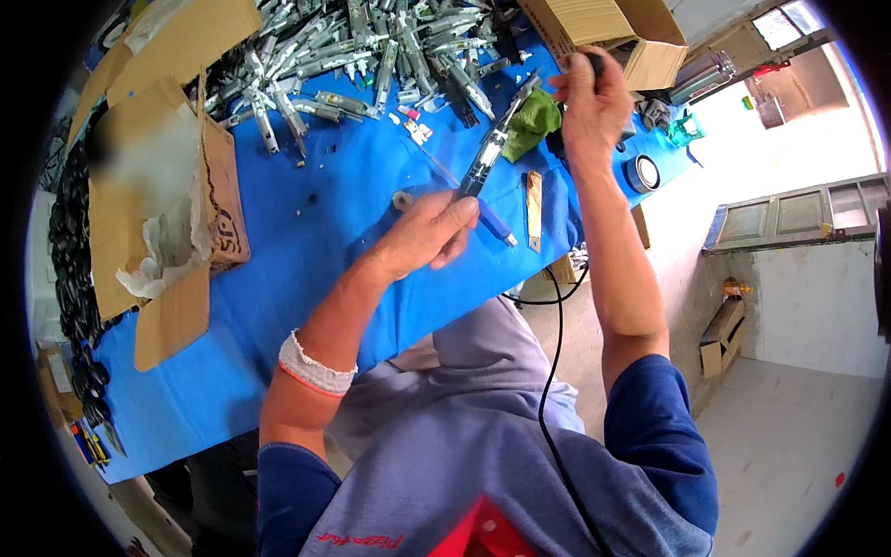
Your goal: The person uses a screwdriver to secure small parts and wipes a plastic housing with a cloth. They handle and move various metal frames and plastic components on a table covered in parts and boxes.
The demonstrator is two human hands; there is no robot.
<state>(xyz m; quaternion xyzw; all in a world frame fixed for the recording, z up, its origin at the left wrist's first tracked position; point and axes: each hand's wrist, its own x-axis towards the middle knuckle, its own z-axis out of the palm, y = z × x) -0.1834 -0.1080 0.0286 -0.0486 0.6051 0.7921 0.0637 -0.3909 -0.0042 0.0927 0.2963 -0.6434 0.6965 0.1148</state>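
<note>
The left hand (425, 232) is closed around the lower end of a long, narrow metal assembly (492, 139), which rises at a slant above the blue table cover (306, 241). The right hand (589, 97) is raised and closed around a black tool handle (594, 63); the tool's working end is hidden behind the hand. A black cable (548, 371) runs down past the person's torso.

A green cloth (534, 121) lies just beside the upper end of the assembly. A blue-handled tool (494, 223) and a flat wooden strip (534, 209) lie on the cover near the left hand. A heap of similar metal parts (371, 46) covers the far side. An open cardboard box (158, 204) with white wrapping stands at the left. A tape roll (642, 173) lies near the right edge.
</note>
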